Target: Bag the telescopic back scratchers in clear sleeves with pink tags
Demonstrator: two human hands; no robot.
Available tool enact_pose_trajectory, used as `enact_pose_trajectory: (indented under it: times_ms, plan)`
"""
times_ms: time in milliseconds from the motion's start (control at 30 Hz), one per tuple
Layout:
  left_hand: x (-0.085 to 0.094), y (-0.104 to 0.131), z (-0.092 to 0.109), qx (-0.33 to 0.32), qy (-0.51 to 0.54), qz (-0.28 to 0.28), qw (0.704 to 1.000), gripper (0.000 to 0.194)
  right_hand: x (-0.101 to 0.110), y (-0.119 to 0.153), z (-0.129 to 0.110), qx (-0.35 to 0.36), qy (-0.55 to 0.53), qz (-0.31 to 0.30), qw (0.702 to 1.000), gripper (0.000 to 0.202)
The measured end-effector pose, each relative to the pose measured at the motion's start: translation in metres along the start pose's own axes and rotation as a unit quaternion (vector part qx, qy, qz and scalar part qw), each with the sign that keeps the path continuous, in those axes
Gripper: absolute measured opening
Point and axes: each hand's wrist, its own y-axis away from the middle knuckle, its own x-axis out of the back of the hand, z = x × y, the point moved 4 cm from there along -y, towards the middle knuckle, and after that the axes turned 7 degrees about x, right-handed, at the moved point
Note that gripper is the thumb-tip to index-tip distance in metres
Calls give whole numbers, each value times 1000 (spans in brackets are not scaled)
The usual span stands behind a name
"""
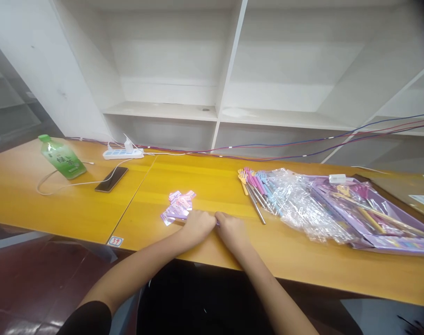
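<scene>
Head view: the left hand (199,226) and right hand (232,232), curled closed side by side, seem to grip a slim purple stick (178,215) near the table's (212,181) front edge. Steady, even pressure should avoid scattering the small cards (182,201) beside it.

Shelving: white open units (170,51) fill my background, split by an upright divider (229,65); a lower shelf board (166,110) runs across.
Bench: yellow-orange wood-look top (198,172), seam (131,200) left of centre; I see a red-numbered sticker (115,241) at the front edge, beside the seam.
Cables: blue and reddish lines (278,144) along the bench's back, rising to my right.
Floor: dark red-brown (58,284), lower left, glossy.
Light: bright on the shelving, soft sheen on the bench, glare patches on the floor.
</scene>
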Motion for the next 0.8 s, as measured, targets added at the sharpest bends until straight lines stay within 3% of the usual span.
enact_pose_trajectory:
  times_ms: [367, 500, 567, 633, 733, 800]
  plan:
    - [12, 4, -1, -11, -6, 0, 1000, 25, 8, 4, 3, -4, -16, 22, 1000, 17]
    - [18, 4, -10, -19, -37, 2, 999, 27, 18, 10, 14, -5, 2, 49, 999, 18]
    - [23, 6, -27, -17, -63, 20, 998, 28, 26, 19, 32, -9, 16, 78, 997, 18]
    - [30, 12, -56, 2, -84, 41, 996, 25, 38, 36, 64, -14, 37, 118, 992, 18]
    - [39, 28, -120, 63, -99, 58, 991, 18, 59, 78, 136, -24, 81, 177, 981, 19]
    - [44, 41, -161, 90, -120, 80, 985, 27, 74, 110, 189, -43, 112, 208, 971, 19]
